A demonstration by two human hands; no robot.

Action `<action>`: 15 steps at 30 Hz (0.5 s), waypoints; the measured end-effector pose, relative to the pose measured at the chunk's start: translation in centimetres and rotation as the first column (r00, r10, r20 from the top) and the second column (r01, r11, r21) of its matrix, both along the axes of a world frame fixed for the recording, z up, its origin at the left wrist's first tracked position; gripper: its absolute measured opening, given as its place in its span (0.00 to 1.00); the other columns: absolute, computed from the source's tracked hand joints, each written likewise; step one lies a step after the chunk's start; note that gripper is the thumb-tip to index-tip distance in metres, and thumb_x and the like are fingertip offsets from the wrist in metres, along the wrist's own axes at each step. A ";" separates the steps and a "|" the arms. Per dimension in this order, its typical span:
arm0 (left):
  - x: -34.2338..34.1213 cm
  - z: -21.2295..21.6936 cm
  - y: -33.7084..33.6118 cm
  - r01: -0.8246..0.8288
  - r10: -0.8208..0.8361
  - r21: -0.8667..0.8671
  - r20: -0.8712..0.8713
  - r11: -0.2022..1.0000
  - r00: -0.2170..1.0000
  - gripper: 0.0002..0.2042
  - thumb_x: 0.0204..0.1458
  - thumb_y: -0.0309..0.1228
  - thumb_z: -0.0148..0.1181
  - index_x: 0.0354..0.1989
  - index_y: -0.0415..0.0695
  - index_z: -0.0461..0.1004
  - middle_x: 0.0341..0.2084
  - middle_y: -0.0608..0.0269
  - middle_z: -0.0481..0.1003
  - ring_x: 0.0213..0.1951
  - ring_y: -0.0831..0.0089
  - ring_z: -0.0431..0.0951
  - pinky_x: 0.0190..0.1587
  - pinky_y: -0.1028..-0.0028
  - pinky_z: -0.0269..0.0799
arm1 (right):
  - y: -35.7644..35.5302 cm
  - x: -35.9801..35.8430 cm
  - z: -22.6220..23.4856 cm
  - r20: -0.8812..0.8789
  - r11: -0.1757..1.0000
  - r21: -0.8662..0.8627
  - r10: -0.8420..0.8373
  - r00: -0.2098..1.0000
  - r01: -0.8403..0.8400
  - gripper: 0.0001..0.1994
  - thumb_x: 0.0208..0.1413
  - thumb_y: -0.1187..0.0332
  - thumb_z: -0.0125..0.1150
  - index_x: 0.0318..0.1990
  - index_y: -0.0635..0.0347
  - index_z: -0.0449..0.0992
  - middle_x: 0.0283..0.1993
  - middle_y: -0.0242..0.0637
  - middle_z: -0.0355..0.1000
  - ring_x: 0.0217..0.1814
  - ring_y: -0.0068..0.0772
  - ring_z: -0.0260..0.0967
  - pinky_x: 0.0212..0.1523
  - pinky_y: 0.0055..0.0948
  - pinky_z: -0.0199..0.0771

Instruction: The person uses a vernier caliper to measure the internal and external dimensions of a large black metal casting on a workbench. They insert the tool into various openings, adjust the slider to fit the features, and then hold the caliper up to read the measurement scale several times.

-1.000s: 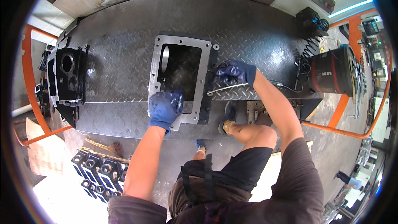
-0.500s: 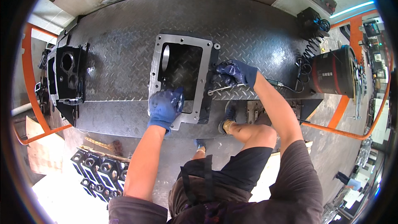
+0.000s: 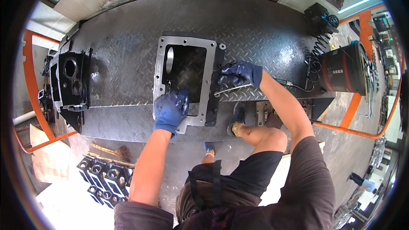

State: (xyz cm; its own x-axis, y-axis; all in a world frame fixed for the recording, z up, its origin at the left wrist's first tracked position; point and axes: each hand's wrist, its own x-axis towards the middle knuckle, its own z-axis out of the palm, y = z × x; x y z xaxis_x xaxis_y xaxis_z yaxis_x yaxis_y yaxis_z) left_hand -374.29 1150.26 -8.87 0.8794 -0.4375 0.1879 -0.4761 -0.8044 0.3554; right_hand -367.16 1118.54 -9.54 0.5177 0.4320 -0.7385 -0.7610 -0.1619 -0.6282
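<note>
Steel tread-plate forms the table [image 3: 264, 30], with an orange rail [image 3: 26, 81] along its left side. An open metal housing [image 3: 185, 81] with a pale machined rim lies near the middle of the table, close to the front edge. Left hand [image 3: 169, 110], in a blue glove, rests on the housing's front rim; its grip is loosely curled on the rim. Right hand [image 3: 241, 73], also gloved, sits at the housing's right side, grip closed on a thin metal tool [image 3: 232, 88]. A second black housing [image 3: 72, 81] stands at the table's left edge. A black drum [image 3: 343, 69] stands at the right edge.
</note>
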 end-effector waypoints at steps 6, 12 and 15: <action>0.4 0.2 -0.6 0.011 -0.011 0.032 -0.024 0.999 1.000 0.10 0.47 0.37 0.56 0.37 0.53 0.77 0.26 0.58 0.75 0.28 0.57 0.75 0.32 0.60 0.69 | 0.9 -2.3 -3.5 0.698 0.908 -0.383 0.165 0.697 0.168 0.07 0.55 0.71 0.58 0.38 0.64 0.77 0.32 0.36 0.77 0.32 0.23 0.73 0.33 0.24 0.74; 0.3 0.0 -0.2 0.029 -0.028 0.088 -0.016 0.996 0.999 0.13 0.46 0.35 0.57 0.42 0.55 0.76 0.27 0.59 0.75 0.29 0.57 0.75 0.33 0.60 0.70 | -0.5 -0.1 -0.1 0.157 1.000 0.004 0.029 0.987 -0.030 0.10 0.58 0.62 0.55 0.39 0.57 0.78 0.28 0.32 0.74 0.24 0.21 0.69 0.26 0.20 0.71; 0.0 -0.4 0.2 0.019 -0.015 0.106 -0.035 0.994 0.999 0.14 0.45 0.35 0.58 0.43 0.55 0.75 0.30 0.58 0.75 0.30 0.57 0.75 0.34 0.60 0.70 | 1.0 -1.6 0.4 0.326 0.998 -0.055 -0.015 0.945 0.035 0.10 0.57 0.63 0.58 0.39 0.59 0.78 0.29 0.31 0.75 0.26 0.20 0.70 0.29 0.22 0.72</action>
State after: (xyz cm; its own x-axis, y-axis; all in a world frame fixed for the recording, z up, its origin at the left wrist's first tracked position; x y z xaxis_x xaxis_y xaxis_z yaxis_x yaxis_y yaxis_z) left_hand -374.25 1150.46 -9.29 0.8766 -0.4686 0.1091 -0.4792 -0.8302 0.2848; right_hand -368.74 1119.59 -9.10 0.7438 0.3766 -0.5523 -0.5216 -0.1898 -0.8318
